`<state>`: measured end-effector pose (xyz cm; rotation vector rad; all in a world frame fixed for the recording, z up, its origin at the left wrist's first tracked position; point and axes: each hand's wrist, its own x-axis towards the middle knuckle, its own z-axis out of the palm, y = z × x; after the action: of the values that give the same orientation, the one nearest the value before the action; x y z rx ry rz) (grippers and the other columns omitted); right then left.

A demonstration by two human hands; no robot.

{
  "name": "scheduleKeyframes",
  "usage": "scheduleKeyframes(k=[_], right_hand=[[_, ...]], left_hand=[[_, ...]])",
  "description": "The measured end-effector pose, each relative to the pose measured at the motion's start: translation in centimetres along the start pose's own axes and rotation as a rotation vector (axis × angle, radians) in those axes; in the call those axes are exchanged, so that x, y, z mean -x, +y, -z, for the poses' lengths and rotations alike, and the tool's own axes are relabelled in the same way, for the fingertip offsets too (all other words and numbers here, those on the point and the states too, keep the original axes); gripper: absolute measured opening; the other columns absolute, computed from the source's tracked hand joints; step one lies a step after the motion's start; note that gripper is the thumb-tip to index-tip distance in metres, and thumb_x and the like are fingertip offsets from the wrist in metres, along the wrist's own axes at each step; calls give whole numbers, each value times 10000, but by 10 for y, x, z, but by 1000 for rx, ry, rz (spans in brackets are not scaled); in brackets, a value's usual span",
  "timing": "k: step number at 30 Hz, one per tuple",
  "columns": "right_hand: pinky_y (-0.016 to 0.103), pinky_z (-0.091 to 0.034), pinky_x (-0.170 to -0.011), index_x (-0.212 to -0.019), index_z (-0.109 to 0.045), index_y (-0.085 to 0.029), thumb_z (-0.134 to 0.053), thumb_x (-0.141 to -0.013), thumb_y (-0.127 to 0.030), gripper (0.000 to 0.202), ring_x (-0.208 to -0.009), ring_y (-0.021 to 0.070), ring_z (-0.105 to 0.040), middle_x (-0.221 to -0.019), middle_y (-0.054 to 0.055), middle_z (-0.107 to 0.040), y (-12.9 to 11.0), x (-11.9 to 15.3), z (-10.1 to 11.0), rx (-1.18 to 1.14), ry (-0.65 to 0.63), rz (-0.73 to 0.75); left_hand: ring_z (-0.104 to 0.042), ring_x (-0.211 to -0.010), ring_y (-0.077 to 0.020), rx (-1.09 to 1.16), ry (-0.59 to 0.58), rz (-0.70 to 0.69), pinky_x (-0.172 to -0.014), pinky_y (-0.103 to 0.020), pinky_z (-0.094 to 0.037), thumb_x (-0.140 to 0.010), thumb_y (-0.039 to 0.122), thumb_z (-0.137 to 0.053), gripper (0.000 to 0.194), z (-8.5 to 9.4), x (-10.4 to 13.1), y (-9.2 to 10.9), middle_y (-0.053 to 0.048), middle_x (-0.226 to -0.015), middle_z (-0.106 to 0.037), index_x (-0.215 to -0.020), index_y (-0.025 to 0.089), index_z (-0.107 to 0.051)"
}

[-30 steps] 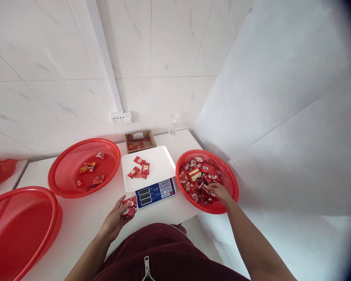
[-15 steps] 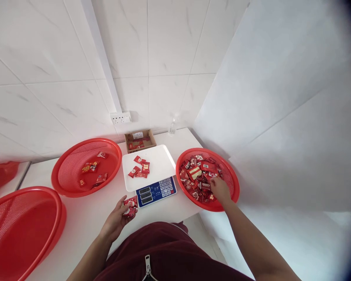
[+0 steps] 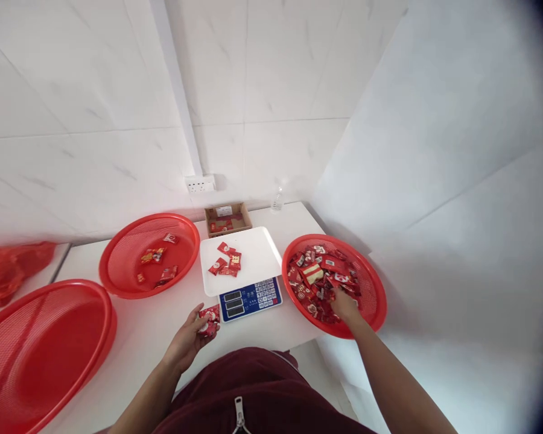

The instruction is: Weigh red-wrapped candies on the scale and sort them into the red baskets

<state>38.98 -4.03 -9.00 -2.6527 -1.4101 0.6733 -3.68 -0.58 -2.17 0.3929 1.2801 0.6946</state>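
Observation:
My left hand [image 3: 187, 337] holds red wrapped packets [image 3: 209, 320] between thumb and fingers, just in front of the scale [image 3: 250, 299]. Inside the right red basket [image 3: 379, 289], my right hand [image 3: 344, 304] reaches into a heap of red packets [image 3: 314, 274]. Its fingertips are down among them, and whether they grip one is hidden. Several red packets [image 3: 228, 260] lie on the left half of the scale's white tray [image 3: 257, 253].
A red basket [image 3: 111, 253] with a few packets stands left of the scale, another red basket [image 3: 58, 349] nearer at the left. Behind the tray are a cardboard box [image 3: 242, 221] and a clear bottle [image 3: 277, 200]. Red plastic [image 3: 15, 265] lies far left.
The view has shifted, so the scene sits further right. My right hand has moved nearer the front of the packet heap. My left hand still holds its packets.

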Motion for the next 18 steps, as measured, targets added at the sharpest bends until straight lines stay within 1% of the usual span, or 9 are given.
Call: scheduleKeyframes(k=[2, 4, 5, 7, 9, 11, 13, 16, 18], right_hand=[[339, -445, -816, -1107, -575, -145, -462, -784, -180, 344, -965, 251, -617, -1022, 147, -665, -22, -2, 10, -134, 91, 43], [329, -455, -828, -1079, -570, -168, -497, -784, -256, 317, -974, 231, -606, -1035, 112, -659, -61, -3, 14, -379, 125, 182], [319, -462, -826, -1056, -575, -184, -517, -772, -274, 304, -971, 218, -605, -1036, 90, -659, -86, -1, 12, -504, 95, 272], [298, -486, -768, -1002, -590, -197, -544, -746, -262, 267, -892, 191, -624, -980, 55, -668, -141, 3, 4, -677, -89, 396], [282, -502, -687, -981, -590, -191, -564, -724, -232, 261, -800, 169, -633, -981, 50, -661, -192, 8, -6, -728, -270, 390], [290, -509, -681, -1039, -580, -184, -564, -744, -246, 302, -807, 172, -635, -1008, 64, -656, -232, 10, -15, -729, -353, 431], [327, -503, -782, -1155, -545, -182, -552, -772, -256, 390, -930, 195, -621, -1099, 88, -634, -258, 9, -22, -677, -304, 519], [387, -378, -1003, -1297, -468, -185, -542, -786, -226, 518, -1198, 231, -481, -1310, 121, -514, -276, 7, -32, -442, -133, 699], [434, -284, -1069, -1352, -424, -217, -554, -793, -265, 576, -1334, 268, -312, -1444, 117, -367, -282, 6, -40, -242, -101, 787]], left_hand=[[-670, -669, -136, 11, -4, 6, -684, -289, -528, -849, 160, -550, 542, 1, 0, -1, -63, -877, -670, -1330, 236, -310], [-665, -656, -134, 27, -16, 10, -683, -289, -517, -849, 169, -549, 546, 0, 0, -2, -63, -876, -668, -1330, 234, -300], [-663, -651, -133, 33, -25, 9, -682, -288, -511, -848, 172, -548, 548, -1, 0, -2, -61, -869, -668, -1331, 233, -295], [-660, -647, -135, 40, -44, 2, -675, -284, -500, -842, 186, -558, 560, -3, 1, -3, -57, -850, -665, -1332, 230, -291], [-659, -648, -138, 41, -64, -7, -671, -282, -493, -826, 210, -587, 591, -3, 4, -2, -55, -845, -664, -1334, 230, -286], [-660, -654, -140, 50, -71, -19, -673, -282, -491, -814, 229, -607, 614, -1, 8, -1, -57, -852, -664, -1336, 231, -284], [-658, -657, -140, 70, -55, -35, -677, -282, -490, -812, 231, -609, 618, 4, 12, -1, -60, -855, -664, -1337, 231, -283], [-653, -651, -136, 114, -13, -46, -674, -279, -489, -801, 235, -627, 637, 15, 16, -5, -67, -851, -663, -1338, 231, -284], [-651, -649, -132, 140, 5, -41, -666, -273, -488, -791, 239, -641, 653, 22, 18, -8, -67, -854, -662, -1336, 236, -281]])
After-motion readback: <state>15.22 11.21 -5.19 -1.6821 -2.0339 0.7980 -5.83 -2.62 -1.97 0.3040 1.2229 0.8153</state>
